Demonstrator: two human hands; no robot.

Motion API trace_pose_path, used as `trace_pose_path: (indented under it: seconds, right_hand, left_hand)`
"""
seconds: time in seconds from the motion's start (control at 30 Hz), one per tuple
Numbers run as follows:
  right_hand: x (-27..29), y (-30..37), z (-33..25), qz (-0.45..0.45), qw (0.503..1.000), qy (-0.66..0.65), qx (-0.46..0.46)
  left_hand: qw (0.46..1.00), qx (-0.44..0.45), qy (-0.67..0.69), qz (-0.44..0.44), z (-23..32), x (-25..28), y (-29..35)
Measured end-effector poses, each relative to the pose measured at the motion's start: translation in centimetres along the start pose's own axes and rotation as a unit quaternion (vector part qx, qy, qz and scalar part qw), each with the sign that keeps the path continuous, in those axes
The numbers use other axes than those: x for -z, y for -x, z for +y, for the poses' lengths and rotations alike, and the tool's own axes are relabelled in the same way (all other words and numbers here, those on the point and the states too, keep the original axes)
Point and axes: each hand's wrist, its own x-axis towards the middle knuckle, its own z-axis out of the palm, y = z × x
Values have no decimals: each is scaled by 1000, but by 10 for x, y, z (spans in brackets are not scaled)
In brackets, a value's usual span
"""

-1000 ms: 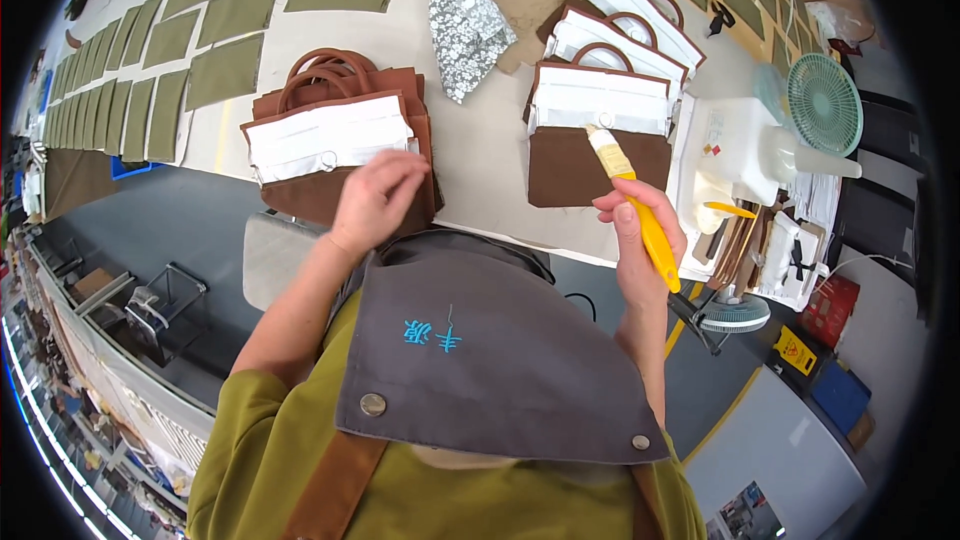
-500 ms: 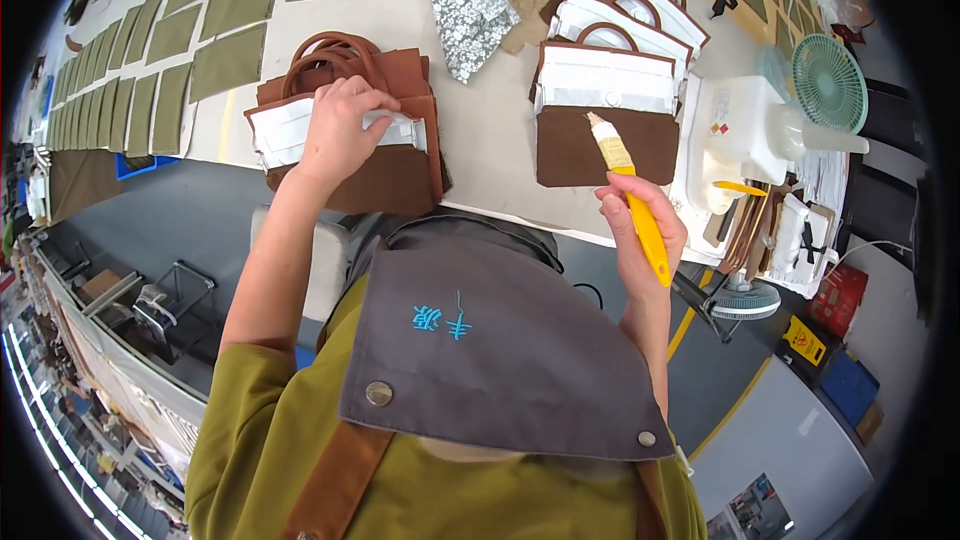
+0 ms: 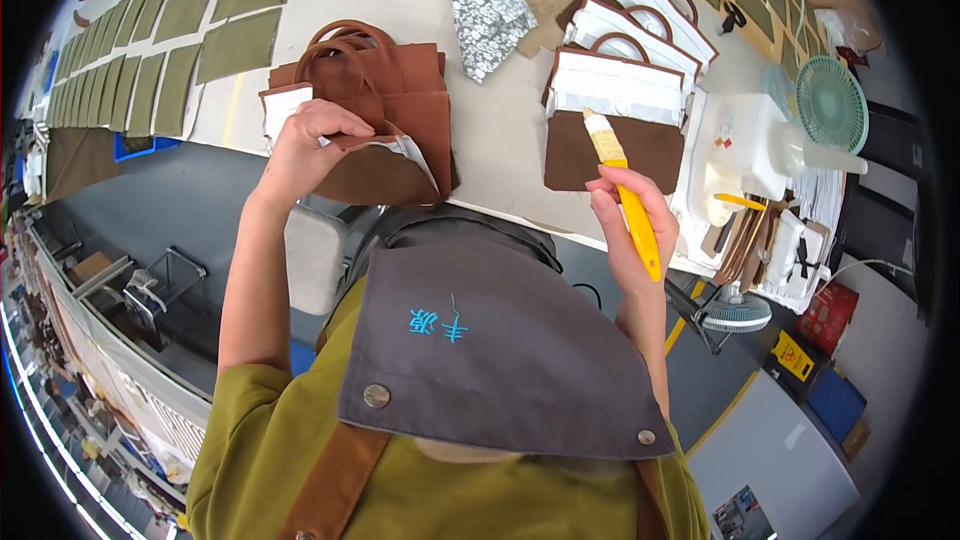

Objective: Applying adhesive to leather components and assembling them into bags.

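Observation:
My left hand (image 3: 298,148) pinches the near edge of a dark brown bag panel (image 3: 375,175) with a white backing strip. That panel is bent up, lying on a stack of reddish-brown bag pieces (image 3: 418,118) with looped handles. In my right hand (image 3: 617,232) is a paintbrush (image 3: 638,228) with a yellow handle, its whitish bristles pointing away from me. The brush tip sits over another dark brown bag panel (image 3: 612,155) with a white strip and a handle. Whether the tip touches it, I cannot tell.
More handled panels (image 3: 632,32) fan out behind. At right stand a white plastic jug (image 3: 745,135) and a green fan (image 3: 832,105). Olive fabric pieces (image 3: 240,45) cover the table's far left. A patterned grey cloth (image 3: 488,15) and black scissors (image 3: 733,16) lie farther back.
My left hand has moved left and a little nearer, and the panel's edge is now bent up, uncovering more of the reddish-brown pieces. The brush stays in my right hand, almost unmoved.

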Motion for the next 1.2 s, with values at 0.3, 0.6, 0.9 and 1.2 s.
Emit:
trace_pose_path:
  seconds: [0.3, 0.6, 0.9, 1.2]
  right_hand:
    - [-14, -22, -9, -37, 998, 10, 43]
    - [-35, -39, -9, -75, 988, 29, 131]
    - [-43, -47, 1, -77, 982, 79, 152]
    - [-129, -77, 41, -174, 933, 172, 263]
  left_hand:
    - [996, -61, -57, 34, -7, 3, 10]
    - [997, -18, 23, 76, -6, 5, -8]
    - [994, -101, -5, 29, 6, -20, -31]
    - [988, -118, -10, 101, 0, -37, 4]
